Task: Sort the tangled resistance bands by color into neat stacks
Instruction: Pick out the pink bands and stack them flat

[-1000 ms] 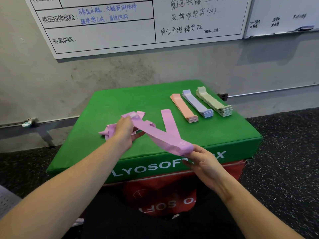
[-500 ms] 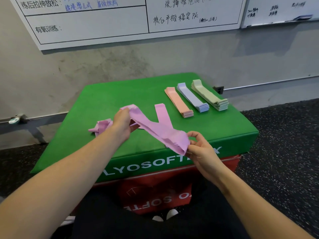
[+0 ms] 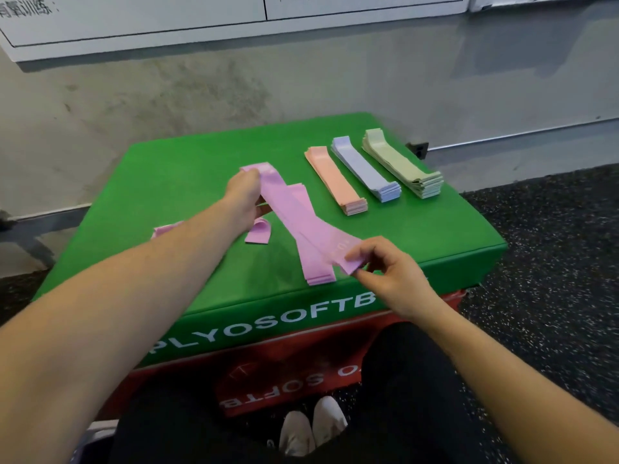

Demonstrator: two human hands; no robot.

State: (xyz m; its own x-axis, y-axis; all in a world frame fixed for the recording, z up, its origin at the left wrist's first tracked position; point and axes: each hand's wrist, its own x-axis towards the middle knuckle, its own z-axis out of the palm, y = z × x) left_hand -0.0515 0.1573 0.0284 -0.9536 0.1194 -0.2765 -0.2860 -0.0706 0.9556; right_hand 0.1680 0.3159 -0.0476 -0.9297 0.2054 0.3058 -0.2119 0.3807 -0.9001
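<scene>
Green padding tops the plyo box [image 3: 201, 182] against a grey wall, with peach [image 3: 336, 180], lilac [image 3: 365, 169] and pale-green stacks [image 3: 400, 162] done at its far right. Last colour in hand — the left hand [image 3: 244, 195] grips one end of a pink band [image 3: 301, 222], the right hand [image 3: 385, 272] pinches the other, above the pink stack [image 3: 310, 259]. Next, I judge: square it onto that stack, then fetch the loose pink bands [image 3: 258, 232] beside it.

Green foam plyo box [image 3: 187, 169] atop red box [image 3: 301, 373]; whiteboard [image 3: 160, 25] on concrete wall [image 3: 140, 95]; speckled floor [image 3: 549, 262].
</scene>
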